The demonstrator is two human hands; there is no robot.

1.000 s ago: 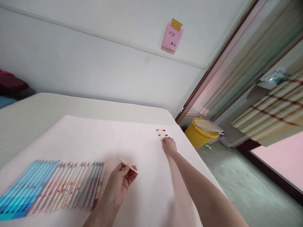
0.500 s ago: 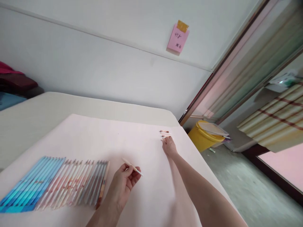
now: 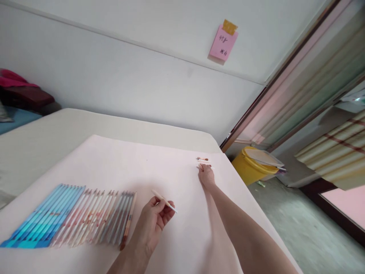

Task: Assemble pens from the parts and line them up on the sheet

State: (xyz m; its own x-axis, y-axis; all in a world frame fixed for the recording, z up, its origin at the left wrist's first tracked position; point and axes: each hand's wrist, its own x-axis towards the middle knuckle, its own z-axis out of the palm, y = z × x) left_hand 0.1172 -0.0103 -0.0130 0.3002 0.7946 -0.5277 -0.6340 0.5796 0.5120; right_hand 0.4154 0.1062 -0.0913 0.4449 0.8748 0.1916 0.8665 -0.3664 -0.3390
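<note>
My left hand (image 3: 155,219) is closed in a pinch around a slim cream pen (image 3: 162,198) with a white end, held tilted above the white sheet. At the far right of the sheet, my right hand (image 3: 207,176) has its fingers together on a thin pale pen (image 3: 212,168), whose ends show on either side of them. Just beyond lie a brown-and-white pen (image 3: 203,158) and a white pen (image 3: 204,161). Left of my left hand is a row of pens: blue pens (image 3: 47,213), pale pink and cream pens (image 3: 88,217), grey pens (image 3: 118,217) and an orange-brown pen (image 3: 129,220).
The white sheet (image 3: 171,163) covers part of a cream table (image 3: 137,125) against a white wall. A pink note (image 3: 224,42) is taped there. Right of the table stands a yellow bin (image 3: 246,169) with a lid, near a checked curtain (image 3: 339,146). Dark red items (image 3: 28,97) sit far left.
The view has shifted slightly, so most things sit further right. The right hand's fingers have moved a little over the pen at the far right. The left hand still holds its pen.
</note>
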